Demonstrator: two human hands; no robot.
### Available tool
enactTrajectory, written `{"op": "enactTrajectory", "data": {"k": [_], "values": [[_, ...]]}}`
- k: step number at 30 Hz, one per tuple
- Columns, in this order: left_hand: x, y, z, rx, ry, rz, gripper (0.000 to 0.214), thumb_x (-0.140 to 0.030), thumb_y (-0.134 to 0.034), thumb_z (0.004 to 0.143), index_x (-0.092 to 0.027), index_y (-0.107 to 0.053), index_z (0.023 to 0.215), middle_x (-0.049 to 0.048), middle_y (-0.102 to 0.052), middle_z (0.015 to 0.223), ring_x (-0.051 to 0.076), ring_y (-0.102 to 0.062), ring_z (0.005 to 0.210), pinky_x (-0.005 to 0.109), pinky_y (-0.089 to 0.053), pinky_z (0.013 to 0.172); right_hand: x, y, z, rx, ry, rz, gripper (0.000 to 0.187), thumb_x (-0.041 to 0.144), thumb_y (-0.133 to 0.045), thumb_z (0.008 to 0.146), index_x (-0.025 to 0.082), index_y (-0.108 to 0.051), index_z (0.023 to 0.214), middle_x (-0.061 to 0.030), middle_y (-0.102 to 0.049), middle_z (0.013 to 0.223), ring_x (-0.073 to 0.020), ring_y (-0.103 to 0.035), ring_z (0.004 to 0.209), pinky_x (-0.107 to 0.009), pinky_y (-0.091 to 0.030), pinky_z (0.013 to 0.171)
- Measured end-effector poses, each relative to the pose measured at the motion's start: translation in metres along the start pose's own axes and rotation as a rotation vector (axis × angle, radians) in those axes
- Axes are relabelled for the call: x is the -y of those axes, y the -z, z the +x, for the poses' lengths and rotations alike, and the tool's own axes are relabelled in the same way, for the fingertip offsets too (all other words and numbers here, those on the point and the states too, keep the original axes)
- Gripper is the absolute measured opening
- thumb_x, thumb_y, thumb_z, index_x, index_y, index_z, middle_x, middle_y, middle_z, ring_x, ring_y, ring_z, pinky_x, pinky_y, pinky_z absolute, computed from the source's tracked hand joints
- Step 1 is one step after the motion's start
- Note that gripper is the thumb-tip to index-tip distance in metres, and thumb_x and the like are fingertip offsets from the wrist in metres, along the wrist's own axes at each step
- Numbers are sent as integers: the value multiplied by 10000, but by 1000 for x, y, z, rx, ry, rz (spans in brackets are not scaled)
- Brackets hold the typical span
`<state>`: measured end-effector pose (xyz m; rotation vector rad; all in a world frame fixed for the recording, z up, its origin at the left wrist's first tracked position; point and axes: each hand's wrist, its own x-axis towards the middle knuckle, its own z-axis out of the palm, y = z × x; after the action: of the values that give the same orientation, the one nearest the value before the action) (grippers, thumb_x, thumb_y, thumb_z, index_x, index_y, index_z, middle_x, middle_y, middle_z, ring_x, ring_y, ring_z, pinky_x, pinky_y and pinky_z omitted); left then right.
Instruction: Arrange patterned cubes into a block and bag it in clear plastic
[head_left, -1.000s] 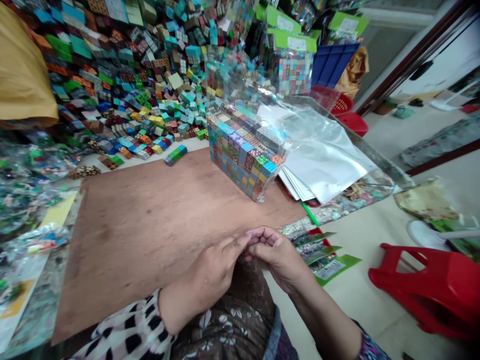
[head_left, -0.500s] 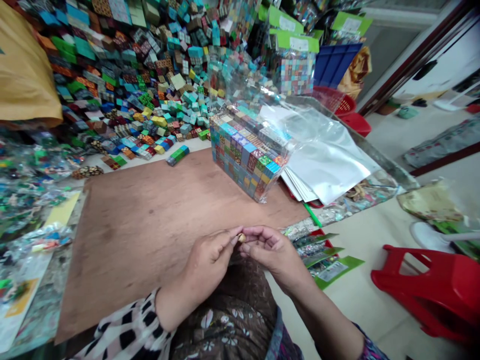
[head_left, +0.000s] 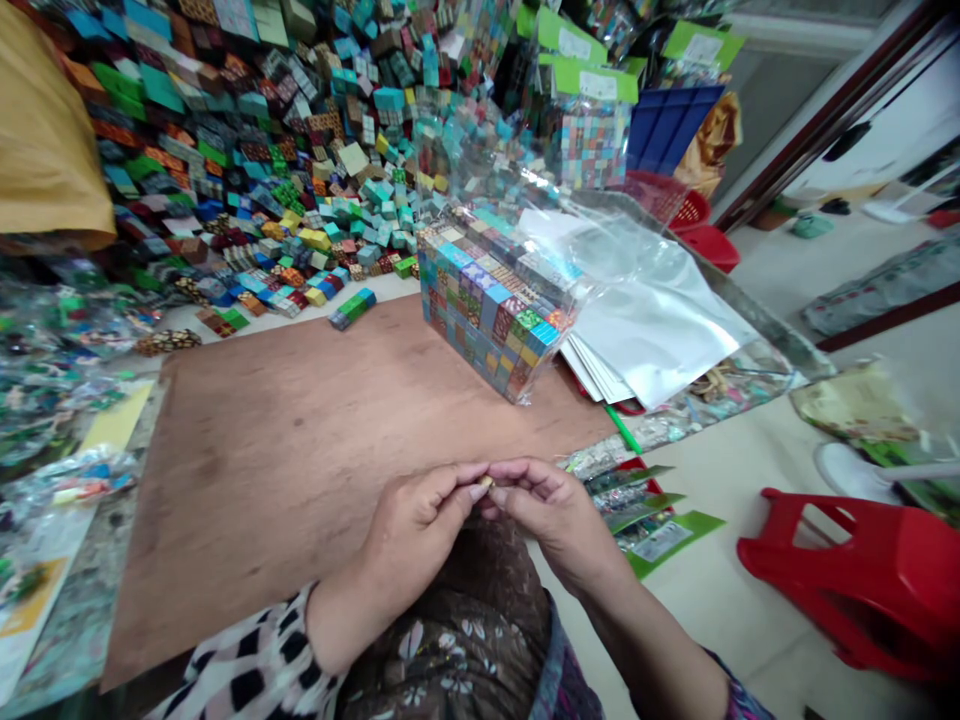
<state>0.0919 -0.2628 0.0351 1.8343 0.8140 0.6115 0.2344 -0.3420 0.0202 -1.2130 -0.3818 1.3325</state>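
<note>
Close to the brown board's near edge, my left hand (head_left: pixel 424 520) and my right hand (head_left: pixel 540 505) meet at the fingertips. Between them they pinch a tiny yellowish piece (head_left: pixel 487 482), mostly covered by the fingers, so its kind is unclear. Both hands are closed on it, above my lap. Beyond them on the brown board (head_left: pixel 300 430) stands a clear plastic bag (head_left: pixel 540 365) packed with rows of small patterned cubes (head_left: pixel 480 300). A short stick of joined cubes (head_left: pixel 352 308) lies at the board's far edge.
A large heap of coloured cubes (head_left: pixel 300 180) fills the table's back. White sheets and clear bags (head_left: pixel 660 320) lie to the right. Green-topped packs (head_left: pixel 652 530) sit below the table edge, near a red stool (head_left: pixel 862 580). Plastic-wrapped pieces (head_left: pixel 60 350) lie left.
My fingertips have drawn closer together round the tiny piece, so less of it shows. The bag of cubes stays where it was; the view has shifted slightly.
</note>
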Motion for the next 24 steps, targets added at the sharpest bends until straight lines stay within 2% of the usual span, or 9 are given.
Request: {"op": "enactTrajectory", "data": {"k": [11, 17, 21, 24], "values": [[10, -2, -1, 6, -168, 72, 277, -101, -517, 894, -202, -742, 1020, 47, -772, 1077, 175, -742, 946, 316, -606, 861, -7, -5, 4, -96, 9, 21, 211, 232, -843, 562, 184, -767, 753, -3, -735, 649, -120, -665, 578, -253, -546, 624], [13, -3, -2, -9, -203, 89, 270, -119, -495, 913, -199, -741, 993, 53, -780, 1046, 162, -747, 899, 283, -610, 820, -9, -6, 8, -86, 16, 31, 194, 208, -836, 557, 190, -765, 737, -3, -745, 677, -132, -668, 581, -281, -568, 637], [16, -1, -2, -13, -188, 91, 276, -132, -480, 915, -189, -731, 1011, 53, -785, 1010, 163, -744, 893, 272, -600, 804, -12, -5, 10, -80, -11, 57, 217, 210, -852, 543, 185, -765, 740, -7, -747, 680, -138, -678, 589, -296, -579, 661], [15, 2, 0, -23, -95, 85, 272, -144, -485, 906, -195, -726, 1022, 33, -788, 931, 155, -740, 838, 264, -587, 775, -13, -4, 10, -81, -40, 100, 252, 242, -877, 531, 174, -769, 747, -28, -760, 706, -138, -693, 600, -279, -575, 661]]}}
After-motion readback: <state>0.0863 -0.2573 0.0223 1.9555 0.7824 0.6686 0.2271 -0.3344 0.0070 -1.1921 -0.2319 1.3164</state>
